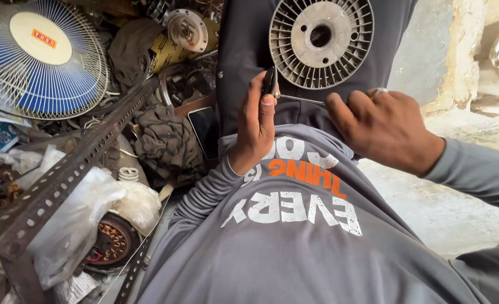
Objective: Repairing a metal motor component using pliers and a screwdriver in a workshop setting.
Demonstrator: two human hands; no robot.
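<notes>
Both hands raised just above the lap, over the grey printed sweatshirt (294,225). Left hand (255,126) closed round the dark handle of a screwdriver (270,84), thin shaft running across to the right hand (384,126), whose curled fingers pinch near the tip; cannot tell whether anything small sits between those fingertips. Just beyond, resting on the dark trousers, a round grey ribbed metal motor cover (321,42), centre hole and smaller holes bare, no screws showing in it, tool tip not touching it; reads as an in-between stage, cover apparently loose, more handling likely ahead. Crowded to the left: slotted steel angle bar (63,180), plastic bags (74,219), rags (167,141), copper-wound stator (111,242), farther off a blue fan in its wire guard (38,56). Open concrete floor (446,208) on the right, bounded by a chipped step edge (458,73)
</notes>
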